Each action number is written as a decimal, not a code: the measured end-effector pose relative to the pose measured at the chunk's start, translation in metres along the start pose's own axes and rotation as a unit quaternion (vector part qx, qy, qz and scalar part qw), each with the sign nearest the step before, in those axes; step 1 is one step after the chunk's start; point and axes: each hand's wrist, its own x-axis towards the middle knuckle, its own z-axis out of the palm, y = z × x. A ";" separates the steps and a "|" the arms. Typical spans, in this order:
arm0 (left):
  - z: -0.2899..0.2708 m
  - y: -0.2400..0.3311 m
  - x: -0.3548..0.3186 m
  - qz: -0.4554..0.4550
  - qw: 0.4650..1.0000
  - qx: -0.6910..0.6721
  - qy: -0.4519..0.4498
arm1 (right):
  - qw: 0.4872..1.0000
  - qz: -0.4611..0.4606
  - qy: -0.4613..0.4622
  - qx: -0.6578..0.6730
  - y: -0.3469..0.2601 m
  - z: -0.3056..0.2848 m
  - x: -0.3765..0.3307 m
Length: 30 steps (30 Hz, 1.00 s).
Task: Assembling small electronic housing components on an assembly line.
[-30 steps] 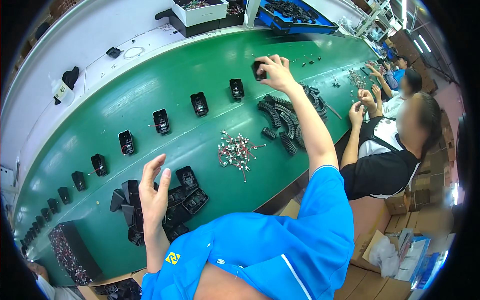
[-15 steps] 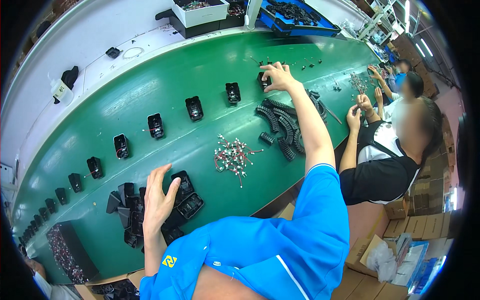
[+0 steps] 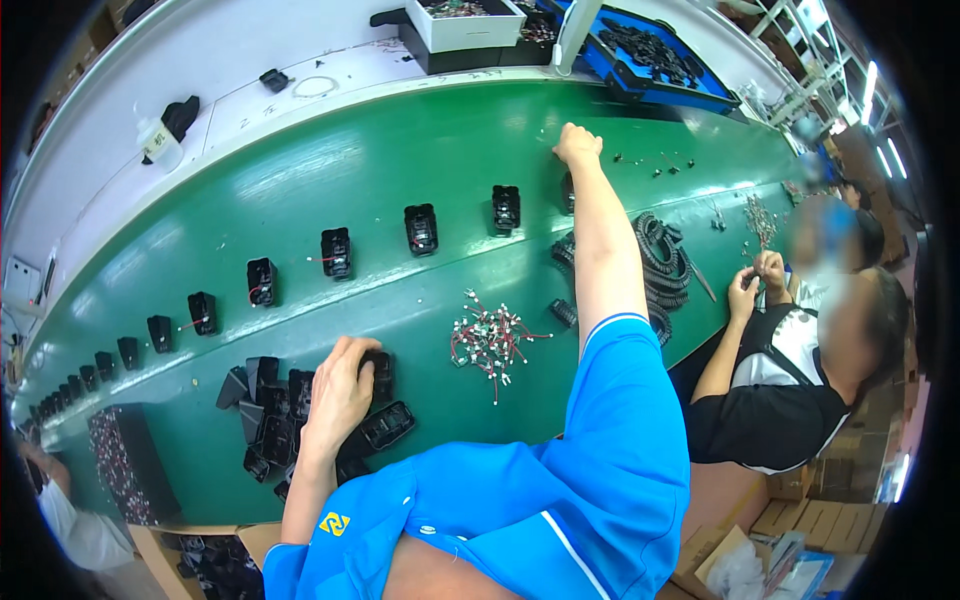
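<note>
Keeps left hand (image 3: 342,388) half-curled at black case (image 3: 383,378), right hand (image 3: 578,145) over green desk (image 3: 400,150), unable to tell either grip.

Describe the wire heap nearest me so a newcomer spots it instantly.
On the green workbench, between the left hand and right forearm, lies a heap of short red wires with white connectors. Its red and white colours set it apart from the black housings piled on its left and the black ribbed strips on its right.
</note>
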 end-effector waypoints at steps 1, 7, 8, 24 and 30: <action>0.001 -0.002 0.002 0.014 0.998 -0.046 0.034 | 1.000 -0.002 0.014 0.020 0.001 0.003 0.005; -0.024 0.010 0.011 -0.095 0.828 -0.545 0.089 | 0.922 -0.156 0.044 0.351 -0.009 -0.051 -0.054; -0.028 0.003 0.011 -0.113 0.744 -0.657 0.050 | 0.837 -0.225 0.054 0.496 -0.013 -0.069 -0.080; -0.028 0.027 -0.010 -0.047 0.567 -0.822 0.025 | 0.480 -0.381 0.007 0.791 -0.071 -0.153 -0.352; -0.034 0.029 -0.015 -0.067 0.728 -0.670 0.127 | 0.458 -0.435 0.009 0.776 -0.090 -0.148 -0.361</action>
